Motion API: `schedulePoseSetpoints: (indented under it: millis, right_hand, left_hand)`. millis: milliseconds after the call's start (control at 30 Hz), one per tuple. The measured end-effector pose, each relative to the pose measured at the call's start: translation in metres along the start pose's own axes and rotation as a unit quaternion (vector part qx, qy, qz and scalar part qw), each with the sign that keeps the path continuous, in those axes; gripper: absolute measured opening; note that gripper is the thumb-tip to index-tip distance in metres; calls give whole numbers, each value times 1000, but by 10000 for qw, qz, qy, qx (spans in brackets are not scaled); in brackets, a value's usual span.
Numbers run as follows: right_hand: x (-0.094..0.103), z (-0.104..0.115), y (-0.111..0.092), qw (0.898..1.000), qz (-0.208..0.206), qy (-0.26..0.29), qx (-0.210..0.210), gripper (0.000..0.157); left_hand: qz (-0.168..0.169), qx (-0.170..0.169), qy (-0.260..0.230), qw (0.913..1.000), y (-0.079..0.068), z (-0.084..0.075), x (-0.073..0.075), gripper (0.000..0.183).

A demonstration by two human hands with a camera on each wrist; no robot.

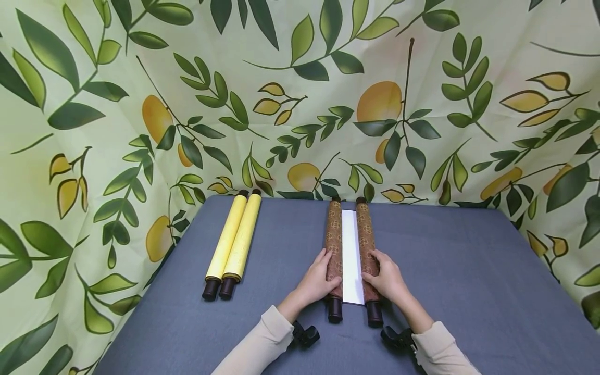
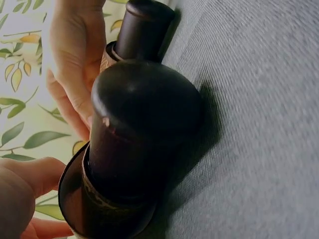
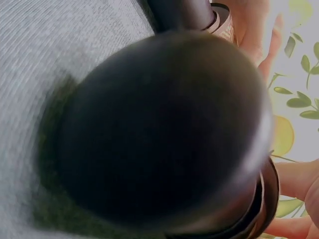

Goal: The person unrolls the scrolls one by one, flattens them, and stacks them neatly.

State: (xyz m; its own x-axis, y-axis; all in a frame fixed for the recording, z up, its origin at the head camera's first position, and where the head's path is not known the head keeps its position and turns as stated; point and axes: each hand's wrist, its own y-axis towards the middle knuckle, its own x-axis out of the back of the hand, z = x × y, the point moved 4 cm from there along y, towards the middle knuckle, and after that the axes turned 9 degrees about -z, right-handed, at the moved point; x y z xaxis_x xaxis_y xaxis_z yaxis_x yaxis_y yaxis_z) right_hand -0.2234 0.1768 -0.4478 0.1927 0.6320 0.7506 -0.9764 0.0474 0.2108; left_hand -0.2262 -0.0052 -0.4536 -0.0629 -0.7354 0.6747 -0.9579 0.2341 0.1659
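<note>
A brown patterned scroll lies partly unrolled on the table, a white strip showing between its two rolls. My left hand holds the left roll, thumb at the inner side and fingers along the outer side. On the right roll, my right hand has a similar grip. Dark rod ends stick out at the near side; one knob fills the middle of the left wrist view. Another knob, blurred, hides much of the right wrist view.
Two yellow rolled scrolls with dark ends lie side by side at the table's left. The blue-grey cloth covers the table. A leaf-patterned curtain hangs behind and at both sides.
</note>
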Motion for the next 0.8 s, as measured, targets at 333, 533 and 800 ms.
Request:
schedulePoseSetpoints:
  millis: [333,533,800]
  right_hand:
    - [5,-2,-2,9999,-97,25,123,59]
    - [5,-3,-3,10000,56,19,39,57]
    - [5,-3,-4,10000,53,-4,-63,64]
  left_hand:
    - [21,-96,-24,9999,1,4,4,66]
    - [25,-84,39,10000,0,4,4,68]
    - [45,154,181,9997,-2,2,3,67]
